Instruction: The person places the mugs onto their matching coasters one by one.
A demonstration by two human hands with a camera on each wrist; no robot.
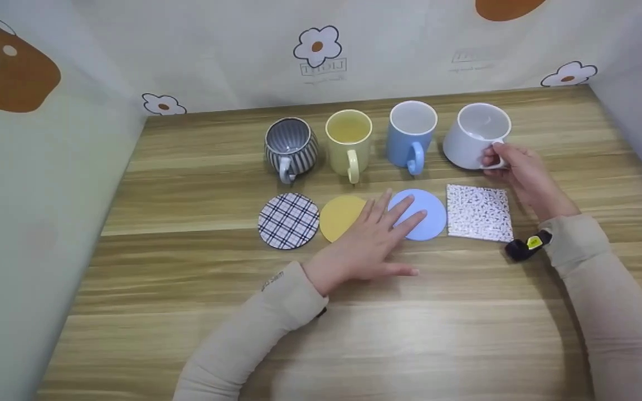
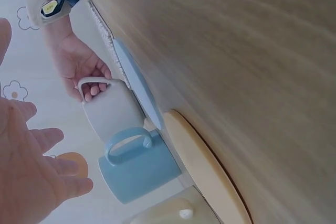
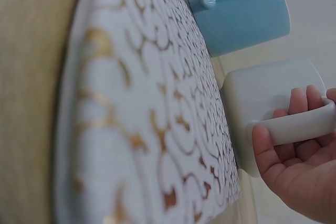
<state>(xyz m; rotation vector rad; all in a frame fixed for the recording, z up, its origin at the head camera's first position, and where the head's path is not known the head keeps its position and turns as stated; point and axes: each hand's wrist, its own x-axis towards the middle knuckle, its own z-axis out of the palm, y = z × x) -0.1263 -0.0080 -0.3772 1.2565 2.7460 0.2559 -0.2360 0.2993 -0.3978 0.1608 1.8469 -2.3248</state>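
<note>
At the right end of a row of mugs, my right hand (image 1: 527, 172) grips the handle of a white mug (image 1: 468, 142). In the right wrist view the fingers curl round that handle, and the mug stands beyond a square patterned coaster (image 3: 157, 108). My left hand (image 1: 374, 239) is spread with straight fingers over the yellow round coaster (image 1: 339, 217) and the blue round coaster (image 1: 427, 223), covering part of each. The left wrist view shows this hand raised above the coasters, holding nothing. A blue mug (image 1: 410, 136) stands left of the white one.
Further left stand a yellow mug (image 1: 349, 145) and a grey striped mug (image 1: 293, 147), handles facing the front. A plaid round coaster (image 1: 288, 221) lies before the striped mug. Behind the wooden table (image 1: 187, 334) hangs a wall covering (image 1: 232, 55) with flower prints.
</note>
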